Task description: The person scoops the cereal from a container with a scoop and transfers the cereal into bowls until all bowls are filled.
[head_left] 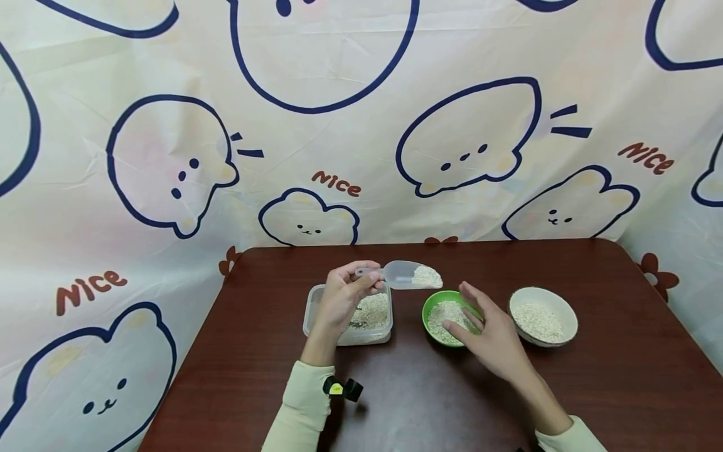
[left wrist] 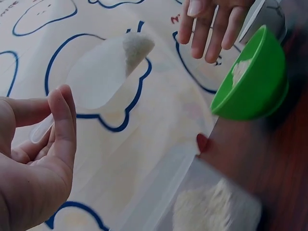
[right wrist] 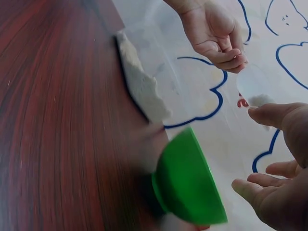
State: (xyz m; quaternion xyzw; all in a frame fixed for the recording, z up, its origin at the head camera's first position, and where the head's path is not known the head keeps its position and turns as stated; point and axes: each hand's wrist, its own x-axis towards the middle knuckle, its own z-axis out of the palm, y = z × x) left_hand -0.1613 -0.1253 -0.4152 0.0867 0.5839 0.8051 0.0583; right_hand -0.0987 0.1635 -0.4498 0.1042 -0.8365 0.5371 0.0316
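My left hand (head_left: 341, 298) pinches the handle of a translucent plastic scoop (head_left: 400, 275), raised between the tub and the green bowl. White flaky grains (head_left: 427, 277) lie at the scoop's tip, also seen in the left wrist view. With fingers spread and nothing held, my right hand (head_left: 491, 333) hovers over the right side of the green bowl (head_left: 427, 326), partly hiding it. Pale grains (head_left: 446, 319) fill part of that bowl. Behind the left forearm stands a clear plastic tub (head_left: 364, 339) with pale, coarse powder in it.
A white bowl (head_left: 570, 317) holding white flakes stands to the right of the green bowl. All the containers rest on a dark brown wooden table (head_left: 407, 402). A cartoon-printed cloth (head_left: 373, 150) hangs behind the table's far edge.
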